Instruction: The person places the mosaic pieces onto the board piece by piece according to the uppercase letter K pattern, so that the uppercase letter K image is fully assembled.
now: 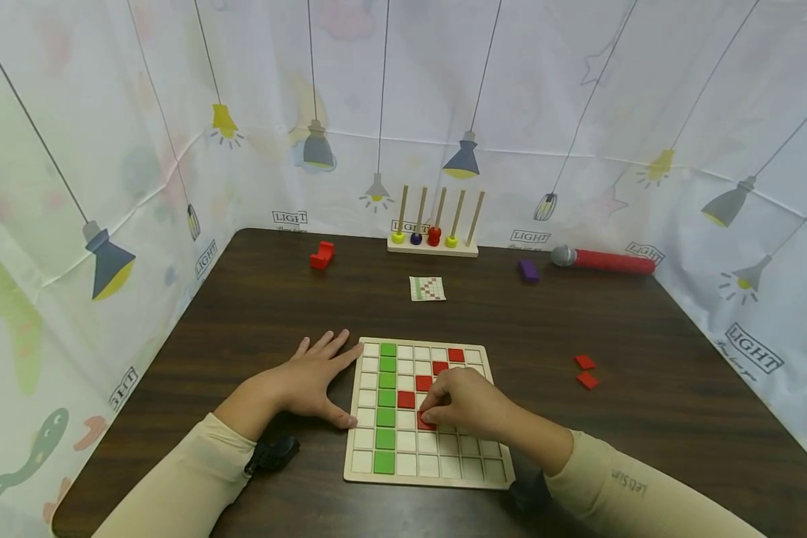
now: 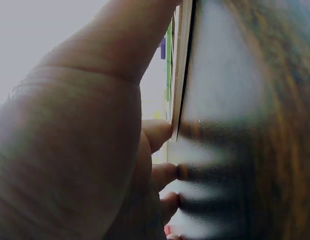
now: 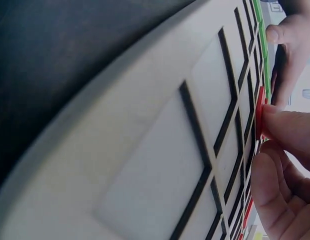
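A wooden grid board (image 1: 427, 481) lies on the table, with a column of green tiles (image 1: 385, 418) near its left side. Several red tiles (image 1: 406, 399) form a diagonal line across the grid. My right hand (image 1: 467, 403) pinches another red tile (image 3: 259, 112) at the lower end of that diagonal, thumb on it and the other fingers curled; the hand partly covers the tile. With fingers spread, my left hand (image 1: 309, 381) rests at the board's left edge. Its thumb and index fingertip touch the rim, and the remaining fingers reach onto the table in the left wrist view.
Two loose red tiles (image 1: 586, 371) lie right of the board. Beyond it is a small pattern card (image 1: 427, 289). Farther back stand a bead-peg rack (image 1: 433, 248), a red block (image 1: 322, 255), a purple block (image 1: 528, 270) and a red microphone (image 1: 605, 260), before a printed curtain.
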Demonstrator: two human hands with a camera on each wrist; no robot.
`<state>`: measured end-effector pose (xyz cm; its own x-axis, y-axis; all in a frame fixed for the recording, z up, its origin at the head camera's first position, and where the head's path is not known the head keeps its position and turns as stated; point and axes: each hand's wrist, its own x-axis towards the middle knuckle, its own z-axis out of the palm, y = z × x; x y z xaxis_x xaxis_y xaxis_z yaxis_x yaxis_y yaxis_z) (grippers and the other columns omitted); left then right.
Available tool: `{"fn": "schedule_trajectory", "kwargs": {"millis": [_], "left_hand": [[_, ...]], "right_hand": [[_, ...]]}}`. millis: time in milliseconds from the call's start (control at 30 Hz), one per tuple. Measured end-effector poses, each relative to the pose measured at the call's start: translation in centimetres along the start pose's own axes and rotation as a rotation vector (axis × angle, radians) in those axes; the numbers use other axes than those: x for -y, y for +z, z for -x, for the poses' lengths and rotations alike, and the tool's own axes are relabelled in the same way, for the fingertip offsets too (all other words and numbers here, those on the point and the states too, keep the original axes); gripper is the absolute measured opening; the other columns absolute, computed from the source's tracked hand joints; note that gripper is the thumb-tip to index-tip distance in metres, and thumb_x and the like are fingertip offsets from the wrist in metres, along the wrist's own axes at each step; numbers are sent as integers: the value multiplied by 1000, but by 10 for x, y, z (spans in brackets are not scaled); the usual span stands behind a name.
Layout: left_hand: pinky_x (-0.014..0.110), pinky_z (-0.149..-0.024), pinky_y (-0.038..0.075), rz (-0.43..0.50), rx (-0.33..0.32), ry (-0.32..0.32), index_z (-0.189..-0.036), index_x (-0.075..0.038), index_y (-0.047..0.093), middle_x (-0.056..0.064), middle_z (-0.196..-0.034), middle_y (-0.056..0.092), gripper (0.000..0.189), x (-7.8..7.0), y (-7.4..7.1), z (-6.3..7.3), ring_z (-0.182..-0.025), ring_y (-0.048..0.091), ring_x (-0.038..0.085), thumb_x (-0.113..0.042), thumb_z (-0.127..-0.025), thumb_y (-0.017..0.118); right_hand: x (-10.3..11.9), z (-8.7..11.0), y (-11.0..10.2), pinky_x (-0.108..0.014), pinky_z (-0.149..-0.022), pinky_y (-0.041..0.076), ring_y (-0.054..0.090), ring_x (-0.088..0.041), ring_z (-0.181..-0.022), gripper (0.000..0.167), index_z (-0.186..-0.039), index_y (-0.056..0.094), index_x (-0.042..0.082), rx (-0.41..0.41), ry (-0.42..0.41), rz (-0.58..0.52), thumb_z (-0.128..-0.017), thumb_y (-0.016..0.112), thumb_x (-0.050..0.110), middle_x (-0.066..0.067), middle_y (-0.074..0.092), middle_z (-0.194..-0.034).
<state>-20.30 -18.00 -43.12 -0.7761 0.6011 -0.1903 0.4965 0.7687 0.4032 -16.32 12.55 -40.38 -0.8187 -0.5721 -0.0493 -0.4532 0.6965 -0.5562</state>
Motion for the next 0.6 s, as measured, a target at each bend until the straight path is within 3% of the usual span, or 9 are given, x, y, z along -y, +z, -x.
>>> {"fn": "schedule_trajectory", "kwargs": {"millis": [333,600], "left_hand": [[61,-118,-3,8,0,0,-166,-21,17,13,-170,2,123,-1,0,-1,-155,-3,35,-75,-72,77],[61,-118,-4,11,2,-5,-166,-22,17,12,-170,1,123,0,2,-1,-155,-3,35,-74,-73,77]], "right_hand": [[-9,8,-4,-27,-69,51,58,-5,-78,2,-87,85,17,-95,-13,34,-86,84,19,18,66,-81],[-57,18,-40,-31,-66,53,60,-11,-76,4,-91,83,14,-256,119,47,-88,82,17,9,71,-86]]}}
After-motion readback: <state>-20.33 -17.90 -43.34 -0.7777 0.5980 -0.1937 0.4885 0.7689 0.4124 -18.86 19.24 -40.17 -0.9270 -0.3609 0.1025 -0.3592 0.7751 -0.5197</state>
